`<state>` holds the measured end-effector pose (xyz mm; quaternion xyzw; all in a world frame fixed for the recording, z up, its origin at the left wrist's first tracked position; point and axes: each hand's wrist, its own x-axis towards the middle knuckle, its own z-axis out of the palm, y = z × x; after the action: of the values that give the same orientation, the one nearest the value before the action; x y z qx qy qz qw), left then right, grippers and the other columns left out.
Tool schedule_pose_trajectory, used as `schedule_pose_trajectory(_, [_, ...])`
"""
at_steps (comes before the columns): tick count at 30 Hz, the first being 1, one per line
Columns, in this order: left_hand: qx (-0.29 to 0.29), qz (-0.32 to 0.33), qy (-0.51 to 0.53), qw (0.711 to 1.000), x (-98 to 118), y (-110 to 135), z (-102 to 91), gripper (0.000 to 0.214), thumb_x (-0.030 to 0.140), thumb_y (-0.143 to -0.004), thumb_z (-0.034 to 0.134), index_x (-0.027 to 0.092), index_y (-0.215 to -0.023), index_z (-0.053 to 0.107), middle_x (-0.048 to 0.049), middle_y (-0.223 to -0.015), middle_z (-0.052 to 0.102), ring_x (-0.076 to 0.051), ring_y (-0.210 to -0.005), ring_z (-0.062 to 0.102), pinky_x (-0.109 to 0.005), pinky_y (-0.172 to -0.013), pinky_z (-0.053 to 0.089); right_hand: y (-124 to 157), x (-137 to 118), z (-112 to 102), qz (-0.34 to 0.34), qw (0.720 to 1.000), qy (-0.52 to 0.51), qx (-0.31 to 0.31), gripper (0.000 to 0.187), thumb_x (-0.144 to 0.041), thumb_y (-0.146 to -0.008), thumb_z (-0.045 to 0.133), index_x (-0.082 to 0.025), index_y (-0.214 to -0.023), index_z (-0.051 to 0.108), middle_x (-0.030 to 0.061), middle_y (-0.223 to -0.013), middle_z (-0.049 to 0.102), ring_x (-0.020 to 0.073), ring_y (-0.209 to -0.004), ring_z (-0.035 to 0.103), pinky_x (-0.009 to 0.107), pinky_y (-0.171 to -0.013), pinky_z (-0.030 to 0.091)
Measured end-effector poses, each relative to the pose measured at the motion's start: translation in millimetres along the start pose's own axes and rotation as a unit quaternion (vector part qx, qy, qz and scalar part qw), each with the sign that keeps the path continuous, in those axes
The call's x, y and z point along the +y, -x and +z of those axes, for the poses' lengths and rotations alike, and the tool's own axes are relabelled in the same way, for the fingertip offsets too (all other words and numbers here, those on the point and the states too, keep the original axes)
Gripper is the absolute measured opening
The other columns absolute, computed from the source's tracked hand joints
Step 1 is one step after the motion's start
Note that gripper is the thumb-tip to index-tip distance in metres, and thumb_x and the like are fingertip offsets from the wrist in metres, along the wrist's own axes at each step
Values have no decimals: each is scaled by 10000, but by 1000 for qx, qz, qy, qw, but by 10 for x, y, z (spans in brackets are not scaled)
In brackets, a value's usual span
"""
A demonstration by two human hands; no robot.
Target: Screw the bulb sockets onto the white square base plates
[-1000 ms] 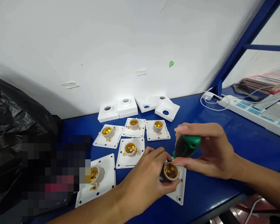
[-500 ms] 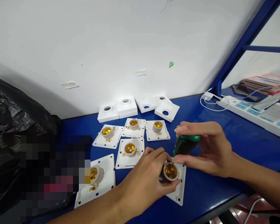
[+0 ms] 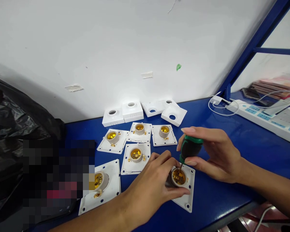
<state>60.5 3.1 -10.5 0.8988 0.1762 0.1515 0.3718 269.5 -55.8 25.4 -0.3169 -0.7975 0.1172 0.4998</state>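
Observation:
In the head view, my right hand (image 3: 215,151) grips a green and black screwdriver (image 3: 191,149), which leans with its tip down inside a brass-lined lamp socket (image 3: 178,177). That socket sits on a white square base plate (image 3: 187,201) at the front of the table. My left hand (image 3: 163,177) is wrapped round the socket from the left, with the thumb at its near side. Several similar base plates with lamp sockets lie nearby, one of them (image 3: 136,155) just beyond my left hand and another (image 3: 111,185) left of my forearm.
White square covers (image 3: 132,112) with round holes stand along the wall. At the right lies a white power strip (image 3: 263,114) with cables, beside stacked papers (image 3: 275,88). A black plastic bag (image 3: 21,119) fills the left side, with a blurred-out patch near it on the blue table (image 3: 219,199).
The screwdriver handle has tilted and shifted slightly left in my right hand, and its shaft shows more clearly. My left hand keeps its hold on the socket.

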Motion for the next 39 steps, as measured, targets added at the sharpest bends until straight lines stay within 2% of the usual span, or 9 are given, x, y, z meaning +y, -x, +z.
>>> schedule_pose_trajectory(3, [-13, -4, 23, 1000, 17, -3, -13, 471, 281, -746, 941, 239, -1141, 688, -49, -1307, 623, -292, -1112, 595, -442, -963, 507, -7, -12, -6, 0, 1000, 6, 5, 756, -52, -909, 710, -254, -1571, 406, 77, -1434, 644, 186, -1268, 661, 300, -1012, 591])
schedule_pose_trajectory(6, [-5, 6, 38, 999, 37, -7, 0, 423, 180, -739, 904, 238, -1107, 703, -43, -1285, 627, -273, -1071, 605, -410, -936, 517, -19, -25, -16, -2, 1000, 12, 7, 734, -66, -904, 726, -228, -1557, 433, 91, -1421, 650, 164, -1158, 702, 261, -946, 597])
schedule_pose_trajectory(10, [14, 6, 30, 999, 43, -8, 13, 362, 164, -818, 852, 242, -1134, 695, -31, -1205, 641, -239, -1009, 613, -406, -947, 511, -62, -36, -24, -12, 1000, 11, -1, 717, -80, -916, 717, -230, -1556, 433, 83, -1300, 699, 157, -1009, 717, 276, -850, 612])
schedule_pose_trajectory(14, [19, -7, 40, 999, 37, -9, -2, 321, 170, -844, 853, 239, -1108, 683, -31, -1265, 621, -241, -1081, 610, -422, -995, 500, -104, -47, -23, -22, 1000, 5, -14, 693, -86, -932, 701, -232, -1552, 429, 65, -1130, 726, 162, -886, 690, 307, -744, 602])
schedule_pose_trajectory(19, [15, -1, 20, 1000, 6, 1, 3, 392, 229, -835, 886, 257, -1156, 665, -32, -1340, 586, -278, -1179, 571, -447, -1033, 490, -108, -70, -24, -20, 1000, 3, -16, 677, -69, -937, 687, -221, -1545, 431, 62, -1091, 714, 164, -889, 675, 313, -732, 587])
schedule_pose_trajectory(23, [8, 11, -8, 1000, -29, 21, 30, 469, 235, -827, 894, 267, -1217, 636, -36, -1362, 569, -287, -1138, 558, -444, -973, 509, -105, -76, -24, -20, 1000, -8, -19, 692, -23, -916, 684, -192, -1539, 434, 65, -1147, 699, 145, -927, 665, 294, -773, 578])
schedule_pose_trajectory(30, [-2, 10, -19, 1000, -5, 8, 49, 373, 221, -866, 843, 251, -1186, 653, -7, -1218, 632, -252, -1015, 550, -435, -932, 464, -101, -68, -22, -31, 999, -12, -2, 657, -24, -882, 749, -144, -1473, 491, 34, -1085, 704, 107, -896, 648, 266, -812, 559])
schedule_pose_trajectory(39, [-19, 19, -26, 999, 6, -20, 25, 347, 213, -870, 841, 228, -1163, 654, -2, -1166, 645, -238, -1005, 555, -417, -951, 416, -82, -63, -25, -29, 999, 2, 12, 631, -76, -867, 794, -158, -1433, 529, 65, -1143, 761, 114, -886, 707, 269, -787, 597])
